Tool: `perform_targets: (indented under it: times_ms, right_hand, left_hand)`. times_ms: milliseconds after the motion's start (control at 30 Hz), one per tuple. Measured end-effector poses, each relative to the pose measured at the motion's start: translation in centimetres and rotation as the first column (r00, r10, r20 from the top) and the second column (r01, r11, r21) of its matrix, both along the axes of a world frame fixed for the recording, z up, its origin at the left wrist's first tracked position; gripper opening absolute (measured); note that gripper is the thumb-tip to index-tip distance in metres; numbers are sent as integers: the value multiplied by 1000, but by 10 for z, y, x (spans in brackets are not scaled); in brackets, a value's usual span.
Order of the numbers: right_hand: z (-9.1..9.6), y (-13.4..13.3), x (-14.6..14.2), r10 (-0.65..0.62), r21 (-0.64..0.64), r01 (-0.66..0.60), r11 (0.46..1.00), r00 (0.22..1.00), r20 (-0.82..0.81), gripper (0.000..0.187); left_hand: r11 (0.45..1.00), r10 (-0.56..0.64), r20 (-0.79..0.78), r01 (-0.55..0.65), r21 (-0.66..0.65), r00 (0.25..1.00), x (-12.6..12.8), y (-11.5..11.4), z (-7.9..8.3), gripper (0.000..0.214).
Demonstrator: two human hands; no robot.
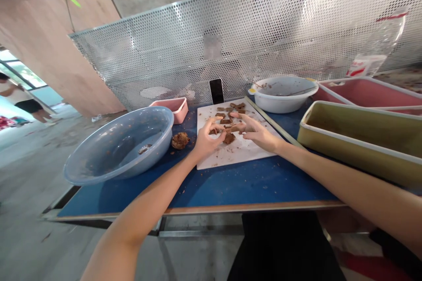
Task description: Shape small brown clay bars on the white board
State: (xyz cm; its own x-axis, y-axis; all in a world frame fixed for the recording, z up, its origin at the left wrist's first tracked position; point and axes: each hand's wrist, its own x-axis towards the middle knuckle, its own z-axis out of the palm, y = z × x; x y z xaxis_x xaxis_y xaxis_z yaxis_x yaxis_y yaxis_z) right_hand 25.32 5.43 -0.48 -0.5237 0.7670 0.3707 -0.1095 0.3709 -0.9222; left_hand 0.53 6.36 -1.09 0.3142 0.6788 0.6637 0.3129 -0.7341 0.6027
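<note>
My left hand [208,137] and my right hand [259,134] are over a white board [211,160] on a blue table. A small, long brown piece [234,128], perhaps clay or root, spans the gap between my fingertips, pinched at both ends. The index finger of each hand is raised and curved away from it. A rough brown lump [229,138] lies on the board just below. Farther back on the board are several brown strips [226,120] and crumbs. A larger crusty brown lump [180,140] sits on the table left of the board.
A blue basin [154,140] stands left, a small pink container [180,110] behind it. A phone [216,91] leans upright behind the board. To the right are a wooden stick [273,123], a white basin [280,102], an olive trough [349,145] and a plastic bottle [376,48].
</note>
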Motion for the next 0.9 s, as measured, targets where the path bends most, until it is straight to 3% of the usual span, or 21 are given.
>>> perform_targets:
  times_ms: [900]
  right_hand:
    - [-4, 0, 1, 60, 3, -60, 998, 997, -43, 92]
  left_hand:
    - [999, -6, -2, 6, 43, 1000, 2, -4, 1, 48]
